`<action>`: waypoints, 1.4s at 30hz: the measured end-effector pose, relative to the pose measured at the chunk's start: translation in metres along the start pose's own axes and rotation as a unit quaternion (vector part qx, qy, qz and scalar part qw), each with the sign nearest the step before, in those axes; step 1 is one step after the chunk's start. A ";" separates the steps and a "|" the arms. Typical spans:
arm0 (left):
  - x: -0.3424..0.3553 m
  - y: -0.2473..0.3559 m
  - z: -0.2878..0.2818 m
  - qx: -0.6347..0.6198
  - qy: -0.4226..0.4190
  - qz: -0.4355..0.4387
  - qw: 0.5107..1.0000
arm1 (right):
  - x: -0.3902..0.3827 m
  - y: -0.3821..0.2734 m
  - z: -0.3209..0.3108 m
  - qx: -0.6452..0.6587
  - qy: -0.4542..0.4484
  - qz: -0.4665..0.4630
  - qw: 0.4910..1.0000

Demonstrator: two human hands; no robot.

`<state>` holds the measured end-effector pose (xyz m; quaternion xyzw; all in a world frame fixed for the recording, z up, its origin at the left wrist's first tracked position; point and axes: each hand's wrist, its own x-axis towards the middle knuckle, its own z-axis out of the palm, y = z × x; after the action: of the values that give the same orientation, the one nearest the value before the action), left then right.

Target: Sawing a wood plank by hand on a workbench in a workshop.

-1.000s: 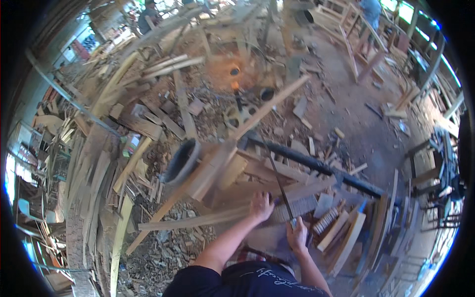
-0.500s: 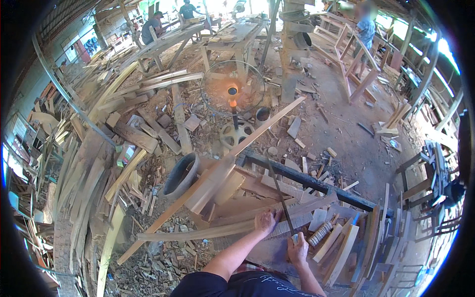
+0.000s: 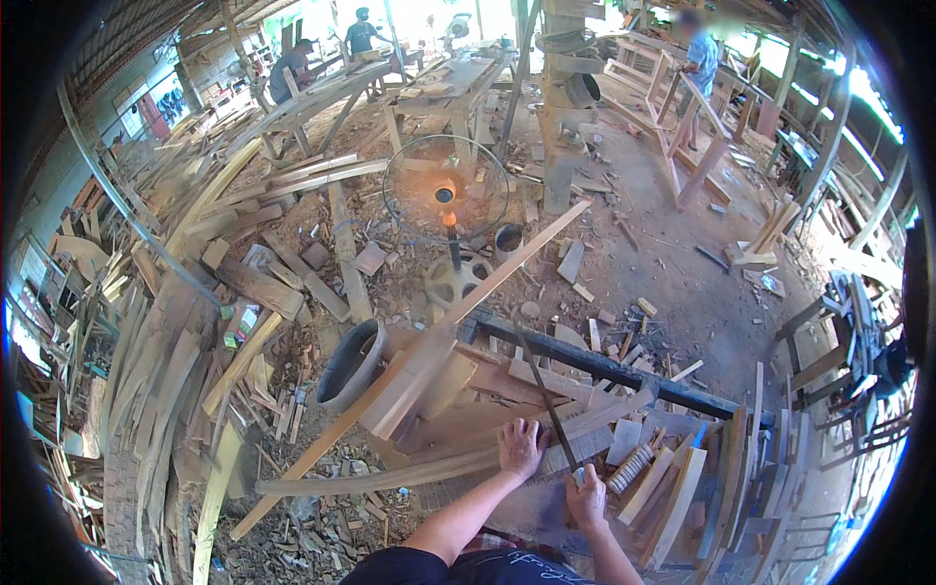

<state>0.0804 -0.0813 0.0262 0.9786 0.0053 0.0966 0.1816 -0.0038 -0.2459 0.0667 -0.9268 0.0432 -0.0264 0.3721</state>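
A long curved wooden piece lies slantwise across a workbench in front of me. My left hand rests on it, fingers spread and pointing away from me. Just to its right, my right hand is closed around the handle of a handsaw. The saw's long, narrow dark blade points away and slightly left, crossing the curved piece beside my left fingers. Whether its teeth are in the wood, I cannot tell. Right of my right hand lie a ridged, pale cylindrical piece and several wooden strips.
A long board slants upward beyond the bench, near a grey tub and a dark beam. A round-guarded fan stands farther off. Timber piles fill the left side. Several people work at the back, one by a wooden frame.
My left hand's fingers have spread and straightened on the curved piece. The view has shifted slightly. My right hand keeps its grip on the saw.
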 end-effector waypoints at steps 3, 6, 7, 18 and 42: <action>0.001 0.000 0.000 0.010 -0.021 0.019 1.000 | 0.001 -0.002 -0.003 0.011 -0.019 0.020 1.000; 0.000 -0.001 -0.001 0.006 -0.037 0.038 0.999 | 0.001 0.001 -0.002 0.050 -0.032 0.042 0.997; -0.001 -0.001 -0.001 -0.002 -0.049 0.047 0.998 | 0.001 0.000 -0.003 0.044 -0.034 0.043 0.997; -0.017 -0.017 0.008 -0.002 -0.003 0.143 0.990 | -0.018 0.011 0.011 0.056 -0.025 -0.004 0.998; -0.002 0.013 0.045 0.089 0.110 -0.125 0.982 | -0.084 0.040 0.065 0.076 0.095 -0.042 0.992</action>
<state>0.0872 -0.1091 -0.0109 0.9658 0.1563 0.1795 0.1028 -0.0846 -0.2213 -0.0089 -0.8902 0.0370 -0.1329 0.4343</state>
